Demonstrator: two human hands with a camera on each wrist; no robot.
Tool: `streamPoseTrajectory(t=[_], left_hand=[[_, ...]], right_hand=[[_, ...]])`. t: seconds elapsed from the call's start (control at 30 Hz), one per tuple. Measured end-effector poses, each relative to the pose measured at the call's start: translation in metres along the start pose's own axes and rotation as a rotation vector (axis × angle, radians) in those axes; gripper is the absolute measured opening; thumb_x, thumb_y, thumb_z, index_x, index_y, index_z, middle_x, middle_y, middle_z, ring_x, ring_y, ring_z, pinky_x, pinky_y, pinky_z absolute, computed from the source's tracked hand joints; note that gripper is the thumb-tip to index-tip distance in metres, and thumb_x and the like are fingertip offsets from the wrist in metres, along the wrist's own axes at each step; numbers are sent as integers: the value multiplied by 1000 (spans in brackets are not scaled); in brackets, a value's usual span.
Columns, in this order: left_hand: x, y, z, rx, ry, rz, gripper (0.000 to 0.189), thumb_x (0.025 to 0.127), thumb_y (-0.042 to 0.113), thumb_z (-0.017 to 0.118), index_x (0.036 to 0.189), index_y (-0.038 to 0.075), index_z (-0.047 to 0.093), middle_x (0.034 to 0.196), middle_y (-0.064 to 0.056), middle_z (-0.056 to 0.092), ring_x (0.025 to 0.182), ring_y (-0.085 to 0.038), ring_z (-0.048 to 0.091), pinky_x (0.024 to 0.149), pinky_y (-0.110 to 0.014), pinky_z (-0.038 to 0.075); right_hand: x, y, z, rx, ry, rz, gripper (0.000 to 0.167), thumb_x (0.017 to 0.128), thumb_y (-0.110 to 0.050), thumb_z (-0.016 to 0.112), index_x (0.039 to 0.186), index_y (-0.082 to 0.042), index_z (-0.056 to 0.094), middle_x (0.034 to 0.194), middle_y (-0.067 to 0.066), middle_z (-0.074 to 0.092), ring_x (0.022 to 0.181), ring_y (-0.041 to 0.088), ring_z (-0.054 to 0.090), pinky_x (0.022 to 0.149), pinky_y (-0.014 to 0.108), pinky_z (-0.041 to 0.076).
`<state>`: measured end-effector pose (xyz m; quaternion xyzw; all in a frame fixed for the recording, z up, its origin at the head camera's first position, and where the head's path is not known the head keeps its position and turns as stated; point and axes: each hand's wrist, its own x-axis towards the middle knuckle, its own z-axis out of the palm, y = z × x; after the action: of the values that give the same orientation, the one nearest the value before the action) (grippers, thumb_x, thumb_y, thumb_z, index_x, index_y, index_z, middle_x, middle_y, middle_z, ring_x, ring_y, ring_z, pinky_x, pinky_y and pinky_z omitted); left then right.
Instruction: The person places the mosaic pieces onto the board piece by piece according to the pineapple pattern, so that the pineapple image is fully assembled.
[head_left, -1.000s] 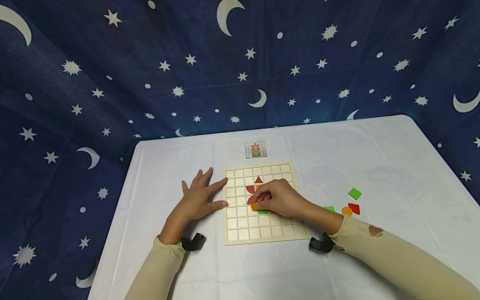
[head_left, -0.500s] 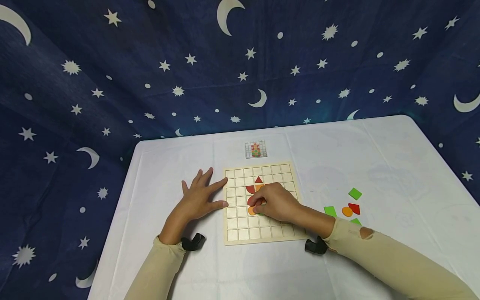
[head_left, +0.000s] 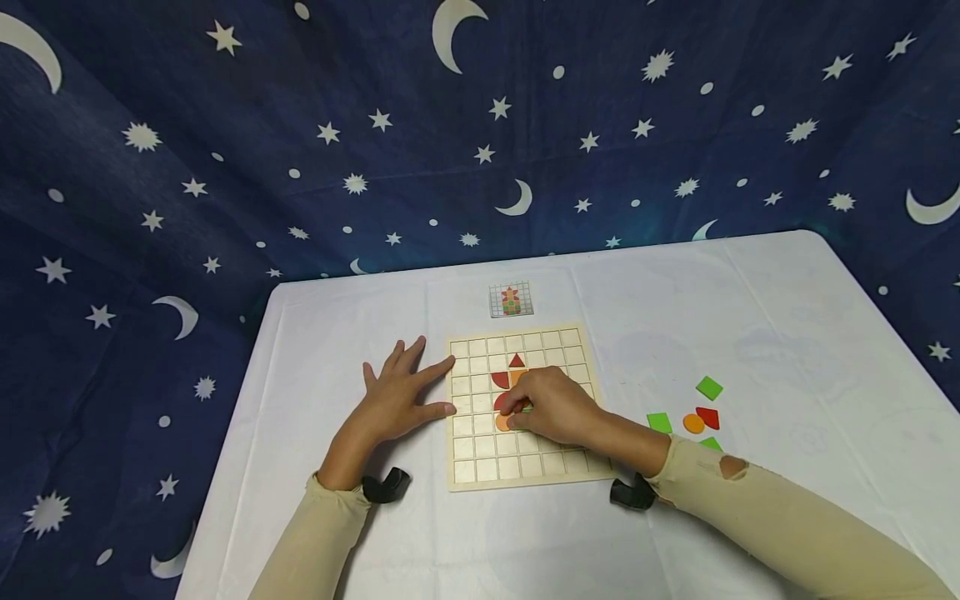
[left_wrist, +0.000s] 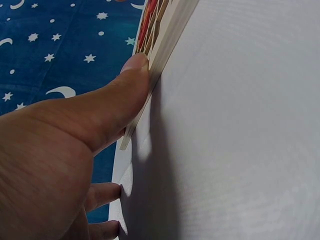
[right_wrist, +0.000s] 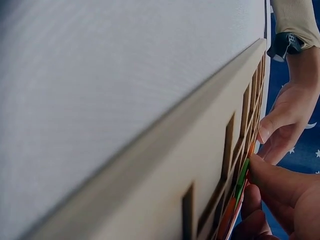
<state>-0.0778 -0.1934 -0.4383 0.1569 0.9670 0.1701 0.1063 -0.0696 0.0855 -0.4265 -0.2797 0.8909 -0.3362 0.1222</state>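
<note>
A square wooden grid board (head_left: 472, 472) lies on the white table. My left hand (head_left: 397, 400) is spread flat at its left side, with thumb and index fingertips against the edge. My right hand (head_left: 555, 404) bends over the middle of the board, thumb and fingertips curled at an orange disc (head_left: 502, 422) that sits in a cell. Above it are two red quarter-round pieces (head_left: 500, 379), an orange piece (head_left: 516, 377) and a red triangle (head_left: 517, 361). In the right wrist view a green piece (right_wrist: 242, 177) shows by the thumb; from above, the hand hides most of that area.
Behind the board lies a small pattern card (head_left: 511, 299). To the right are loose pieces: a green square (head_left: 709, 387), a red piece (head_left: 708, 417), an orange disc (head_left: 693, 423) and more green ones (head_left: 660, 422). A starry dark-blue cloth (head_left: 420, 142) hangs behind the table.
My right hand has shifted slightly left and toward me, lowering the orange disc into its cell; over the last half second it has barely moved. The left hand stays still.
</note>
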Motion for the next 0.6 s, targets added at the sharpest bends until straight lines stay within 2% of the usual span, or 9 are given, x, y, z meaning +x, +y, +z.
streamPoseTrajectory(t=[0.3, 0.6], left_hand=[[0, 1, 0, -3, -10, -7, 75, 84, 60, 75, 151, 35, 50, 170, -17, 21, 157, -49, 11, 106, -88, 4], [0, 1, 0, -2, -10, -14, 77, 83, 61, 76, 151, 36, 50, 170, -17, 21, 157, -48, 10, 107, -88, 4]], right_hand=[[-6, 4, -11, 40, 37, -20, 10, 82, -13, 85, 89, -19, 83, 79, -15, 68, 73, 1, 57, 66, 22, 48], [-26, 30, -57, 57, 115, -15, 10, 83, -12, 85, 91, -18, 84, 83, -14, 71, 74, 5, 58, 66, 23, 47]])
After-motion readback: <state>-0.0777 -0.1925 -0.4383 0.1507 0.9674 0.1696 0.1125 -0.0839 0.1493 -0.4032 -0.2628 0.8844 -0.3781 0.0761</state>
